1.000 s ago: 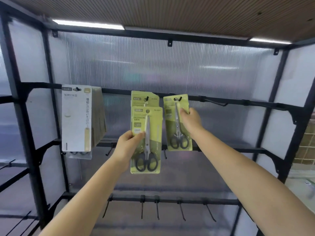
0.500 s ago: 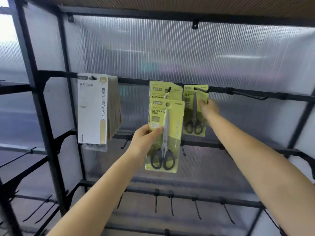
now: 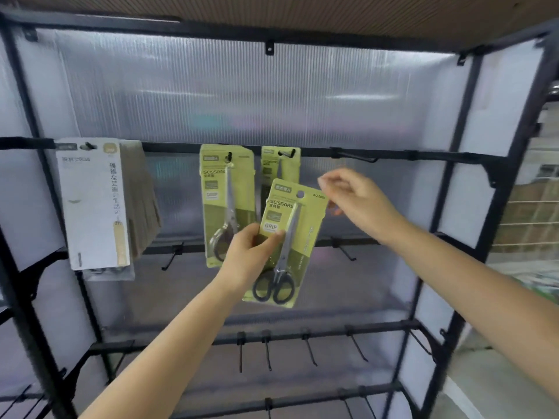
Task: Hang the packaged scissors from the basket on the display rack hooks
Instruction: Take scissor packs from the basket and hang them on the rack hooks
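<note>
Scissors pack point(image 3: 287, 241), green card with black handles, sits nearest us, pinched at its left edge by our left hand point(image 3: 249, 255), thumb over the "GRIP" label. The card tilts, top leaning right, punch hole clear and unhooked.

Our right hand point(image 3: 355, 201) hovers just beside the card's upper right corner, fingers loosely curled, grasping nothing. It seems placed to take or steady that corner.

Behind the held card, two more green packs already hang from the upper rail point(image 3: 393, 154): the left hung pack point(image 3: 225, 204) on its own hook, and the right hung pack point(image 3: 279, 164), mostly hidden by the card in hand. Further right on the same rail a bare hook point(image 3: 361, 157) juts forward. A white boxed stack point(image 3: 90, 204) hangs at the far left. Lower rails carry more empty hooks. No basket in view.

Step in hand, as we judge it: get this third pack onto a hook, either behind the right hung pack's neighbours or on the bare one.

Notes for doing it well:
- Square the card upright first, so the hole faces the hook tip.
- Let the right hand guide the top edge while the left carries the weight.
- Slide the hole over the tip, push back fully, then let go gently so neighbours do not swing.
</note>
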